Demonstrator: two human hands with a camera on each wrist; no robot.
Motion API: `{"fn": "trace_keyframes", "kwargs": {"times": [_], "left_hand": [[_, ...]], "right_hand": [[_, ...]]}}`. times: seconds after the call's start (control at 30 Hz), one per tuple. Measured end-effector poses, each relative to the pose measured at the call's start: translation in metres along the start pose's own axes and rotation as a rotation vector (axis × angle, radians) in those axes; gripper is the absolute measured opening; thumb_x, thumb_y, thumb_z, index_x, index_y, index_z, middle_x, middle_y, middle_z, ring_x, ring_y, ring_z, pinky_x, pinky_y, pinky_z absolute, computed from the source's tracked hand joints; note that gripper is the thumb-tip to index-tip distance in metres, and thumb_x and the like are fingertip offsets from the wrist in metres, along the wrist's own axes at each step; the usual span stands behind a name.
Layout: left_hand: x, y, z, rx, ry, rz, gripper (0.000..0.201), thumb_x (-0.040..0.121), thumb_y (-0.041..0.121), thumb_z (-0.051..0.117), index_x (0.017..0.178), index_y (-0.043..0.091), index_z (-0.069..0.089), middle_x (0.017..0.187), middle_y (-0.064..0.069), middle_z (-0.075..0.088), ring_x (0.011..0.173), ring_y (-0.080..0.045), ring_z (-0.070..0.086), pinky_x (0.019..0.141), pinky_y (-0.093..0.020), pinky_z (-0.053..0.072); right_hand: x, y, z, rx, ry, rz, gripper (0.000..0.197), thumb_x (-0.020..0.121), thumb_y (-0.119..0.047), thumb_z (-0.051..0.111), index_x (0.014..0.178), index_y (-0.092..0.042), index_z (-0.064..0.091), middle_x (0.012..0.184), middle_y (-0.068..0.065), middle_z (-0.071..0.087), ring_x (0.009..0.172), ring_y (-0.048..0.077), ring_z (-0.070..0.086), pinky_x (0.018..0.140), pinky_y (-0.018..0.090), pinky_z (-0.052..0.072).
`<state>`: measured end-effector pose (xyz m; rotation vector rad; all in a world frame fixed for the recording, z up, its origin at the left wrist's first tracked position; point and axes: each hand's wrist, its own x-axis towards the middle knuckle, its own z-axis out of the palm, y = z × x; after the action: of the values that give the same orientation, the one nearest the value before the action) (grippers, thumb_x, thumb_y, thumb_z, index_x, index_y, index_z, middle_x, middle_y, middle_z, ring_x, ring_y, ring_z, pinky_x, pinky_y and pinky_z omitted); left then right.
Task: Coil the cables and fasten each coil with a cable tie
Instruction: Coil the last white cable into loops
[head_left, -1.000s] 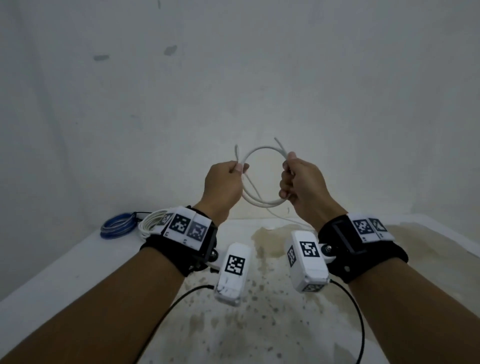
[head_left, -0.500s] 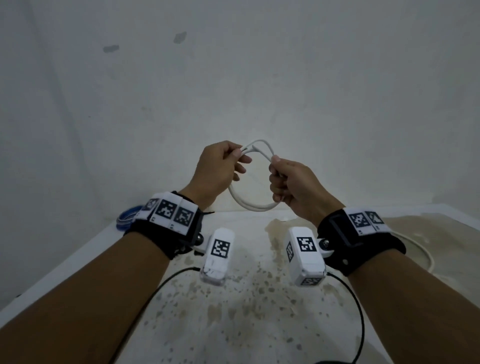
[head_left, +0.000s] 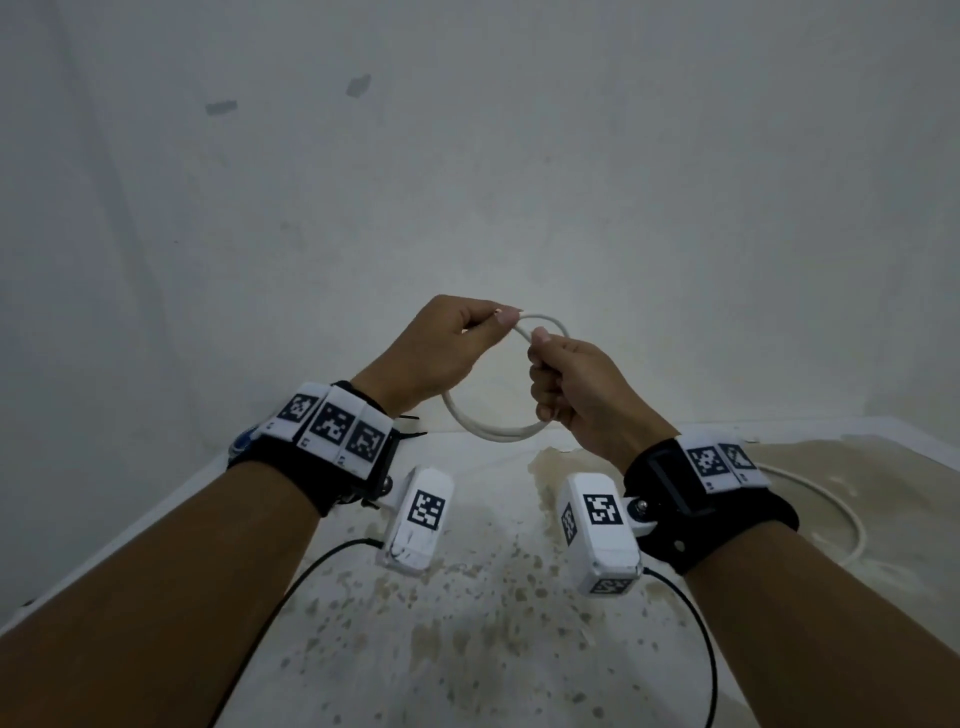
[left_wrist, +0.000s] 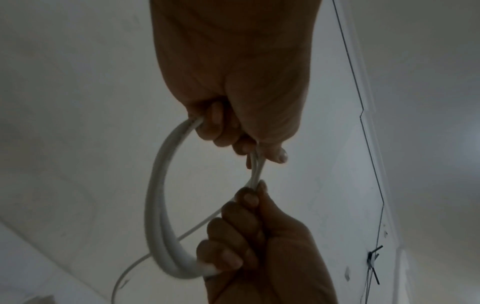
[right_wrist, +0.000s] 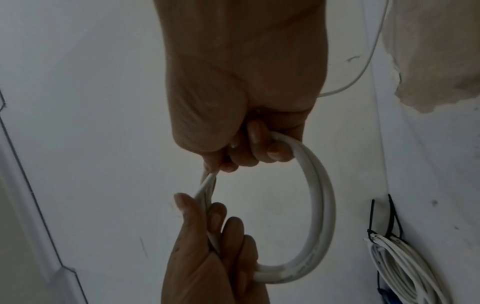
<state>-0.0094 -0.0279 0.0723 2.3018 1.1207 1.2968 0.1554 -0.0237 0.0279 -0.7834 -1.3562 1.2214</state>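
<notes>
A: Where is the thin white round cable coil right now?

B: Held up in the air between both hands, above the far part of the stained white table, in front of the pale wall. It makes a loop of two or three turns lying side by side.

A: How does the left hand have it?

B: Its fingers are curled round the left side of the loop, and the thumb and forefinger pinch the strands at the top. In the left wrist view the strands run out from under the left thumb straight to the other hand's fingertips.

A: And the right hand?

B: Also curled tight. Its thumb and forefinger pinch the top of the loop just beside the left hand's pinch, and the lower fingers wrap the right side of the coil. The bottom arc hangs free below both fists.

A: Any slack?

B: A loose white tail of cable lies curved on the table to the right, near the right wrist.

A: Anything else about?

B: At the far left, behind the left wristband, a bundled white cable coil with black cable ties lies by the wall, and a bit of blue cable shows beside it.
</notes>
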Motion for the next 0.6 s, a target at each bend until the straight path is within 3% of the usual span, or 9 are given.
{"fn": "trace_keyframes", "kwargs": {"times": [0.07,0.17,0.23,0.27,0.33,0.37,0.4,0.5,0.6], "left_hand": [[0.000,-0.002,0.005,0.024,0.072,0.040,0.027,0.098,0.027,0.057,0.099,0.009,0.076,0.055,0.006,0.042,0.046,-0.003,0.033,0.048,-0.013,0.028],[-0.001,-0.006,0.008,0.004,0.154,0.025,0.025,0.097,0.026,0.059,0.090,0.009,0.076,0.047,0.013,0.035,0.045,-0.004,0.031,0.048,-0.015,0.027],[-0.001,-0.009,0.009,-0.009,0.194,0.003,0.027,0.097,0.025,0.059,0.086,0.007,0.076,0.046,0.013,0.032,0.045,-0.004,0.030,0.050,-0.017,0.027],[-0.001,-0.010,0.008,-0.018,0.205,-0.003,0.028,0.097,0.025,0.058,0.086,0.007,0.076,0.046,0.013,0.031,0.045,-0.004,0.029,0.049,-0.016,0.027],[-0.002,-0.010,0.007,-0.035,0.189,-0.008,0.026,0.098,0.024,0.058,0.089,0.010,0.077,0.044,0.013,0.028,0.043,-0.004,0.027,0.046,-0.015,0.025],[-0.002,-0.011,0.006,-0.037,0.172,-0.005,0.026,0.098,0.024,0.057,0.091,0.010,0.077,0.044,0.013,0.028,0.043,-0.005,0.026,0.045,-0.014,0.024],[-0.002,-0.011,0.006,-0.033,0.154,0.000,0.026,0.098,0.024,0.057,0.092,0.009,0.077,0.045,0.013,0.028,0.043,-0.005,0.026,0.045,-0.014,0.024],[-0.001,-0.013,0.005,-0.016,0.150,0.008,0.027,0.098,0.024,0.057,0.090,0.006,0.076,0.049,0.009,0.033,0.045,-0.005,0.030,0.047,-0.015,0.027],[0.002,-0.014,0.004,-0.005,0.207,-0.004,0.027,0.098,0.026,0.057,0.092,0.008,0.076,0.047,0.012,0.035,0.044,-0.005,0.032,0.047,-0.015,0.027]], "right_hand": [[0.001,0.001,0.001,-0.039,-0.011,-0.025,0.037,0.104,-0.032,0.046,0.070,-0.017,0.047,0.052,-0.007,0.031,0.044,0.010,0.029,0.045,0.024,0.034],[0.000,0.001,0.000,-0.131,-0.022,-0.056,0.037,0.102,-0.035,0.049,0.072,-0.014,0.055,0.052,-0.005,0.038,0.045,0.011,0.035,0.050,0.027,0.041],[0.002,-0.001,-0.002,-0.234,0.082,-0.092,0.041,0.101,-0.039,0.049,0.076,-0.010,0.063,0.056,-0.001,0.051,0.048,0.014,0.048,0.054,0.032,0.051],[0.005,-0.002,-0.005,-0.312,0.211,-0.139,0.041,0.101,-0.041,0.048,0.077,-0.011,0.064,0.064,0.001,0.059,0.056,0.017,0.057,0.061,0.035,0.055],[0.014,-0.004,-0.013,-0.518,0.482,-0.319,0.028,0.100,-0.037,0.049,0.087,-0.017,0.063,0.096,0.001,0.065,0.091,0.019,0.062,0.083,0.037,0.051],[0.018,-0.008,-0.016,-0.605,0.492,-0.400,0.019,0.100,-0.033,0.049,0.096,-0.021,0.063,0.109,0.000,0.060,0.106,0.017,0.057,0.093,0.036,0.045],[0.020,-0.013,-0.016,-0.690,0.402,-0.429,0.018,0.100,-0.029,0.048,0.102,-0.022,0.065,0.114,-0.003,0.058,0.111,0.015,0.053,0.097,0.034,0.042],[0.021,-0.029,-0.015,-0.793,0.106,-0.358,0.021,0.099,-0.023,0.053,0.093,-0.016,0.072,0.089,-0.006,0.071,0.090,0.018,0.064,0.083,0.034,0.049],[0.019,-0.042,-0.018,-0.704,0.057,-0.353,0.013,0.093,-0.020,0.065,0.088,-0.012,0.075,0.075,-0.002,0.072,0.071,0.015,0.065,0.063,0.031,0.056]]}}
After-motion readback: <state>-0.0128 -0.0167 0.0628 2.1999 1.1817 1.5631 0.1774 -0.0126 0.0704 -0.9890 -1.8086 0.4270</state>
